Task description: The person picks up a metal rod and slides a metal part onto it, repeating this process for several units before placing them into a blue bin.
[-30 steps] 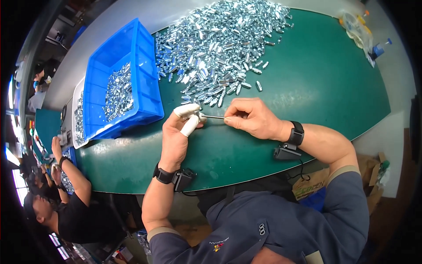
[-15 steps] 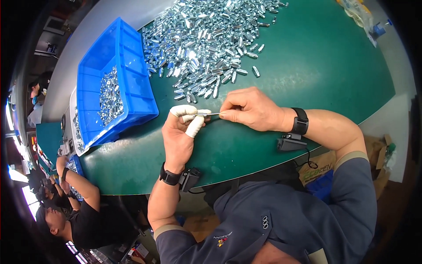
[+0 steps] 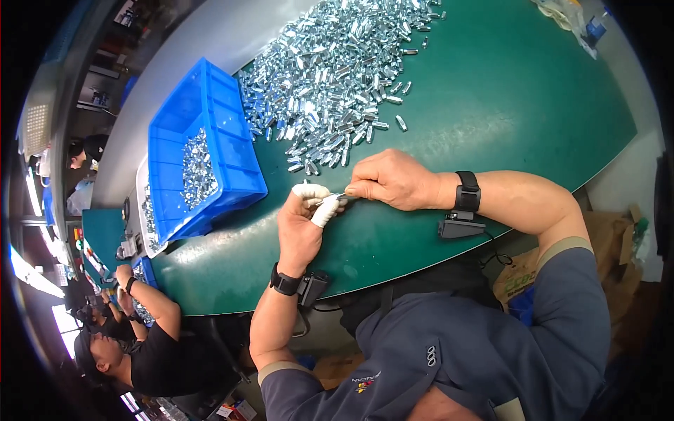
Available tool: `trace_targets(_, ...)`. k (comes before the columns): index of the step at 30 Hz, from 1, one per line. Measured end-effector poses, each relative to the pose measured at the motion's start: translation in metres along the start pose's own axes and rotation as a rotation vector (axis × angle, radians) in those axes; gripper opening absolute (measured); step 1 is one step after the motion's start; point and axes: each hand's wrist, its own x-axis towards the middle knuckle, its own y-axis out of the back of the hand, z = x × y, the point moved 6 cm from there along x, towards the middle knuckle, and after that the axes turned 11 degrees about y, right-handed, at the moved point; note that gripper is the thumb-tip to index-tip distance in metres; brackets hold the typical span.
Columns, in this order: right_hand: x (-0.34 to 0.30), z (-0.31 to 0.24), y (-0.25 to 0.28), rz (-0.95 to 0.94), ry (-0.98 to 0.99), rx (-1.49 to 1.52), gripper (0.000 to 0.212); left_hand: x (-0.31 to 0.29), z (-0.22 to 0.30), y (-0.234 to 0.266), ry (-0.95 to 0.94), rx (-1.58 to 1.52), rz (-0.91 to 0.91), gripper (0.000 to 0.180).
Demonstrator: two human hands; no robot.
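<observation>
My left hand point(image 3: 302, 228), with white coverings on several fingertips, is closed in a pinch around a small silvery metal piece point(image 3: 327, 201), mostly hidden by the fingers. Meeting it from the right, my right hand point(image 3: 399, 181) pinches a thin metal rod point(image 3: 340, 196) whose end points at the piece. Whether the rod is inside the piece I cannot tell. Just beyond both hands lies a heap of short, elongated silvery metal pieces point(image 3: 330, 91) on the green tabletop point(image 3: 491, 140).
A blue plastic bin point(image 3: 242, 165) with similar metal pieces stands left of the heap, beside a white tray point(image 3: 142, 210). At far right lies a clear plastic bag point(image 3: 569, 21) near a blue object point(image 3: 595, 29). Another person point(image 3: 161, 337) works at lower left.
The right hand has come closer to the left, and less of the rod shows between them. The whole view has shifted slightly, moving the bin and heap within it.
</observation>
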Motion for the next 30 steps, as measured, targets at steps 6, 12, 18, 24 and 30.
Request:
trace_targets(6,-0.002,0.005,0.005,0.108,-0.071,0.231,0.028,-0.035,0.076,0.063,-0.527,0.477,0.478,0.014)
trace_targets(12,0.001,0.005,0.007,0.11,-0.053,0.239,0.028,-0.041,0.156,0.089,-0.755,1.098,0.867,0.023)
trace_targets(18,-0.002,0.004,0.006,0.206,-0.034,0.268,0.025,-0.005,0.063,0.027,-0.41,1.391,0.416,0.02)
trace_targets(24,-0.007,0.009,0.01,0.241,-0.064,0.207,0.022,-0.005,0.046,0.015,-0.233,1.042,0.326,0.018)
trace_targets(30,-0.006,0.005,0.009,0.157,-0.08,0.146,0.021,-0.015,0.048,0.004,-0.346,0.987,0.319,0.017)
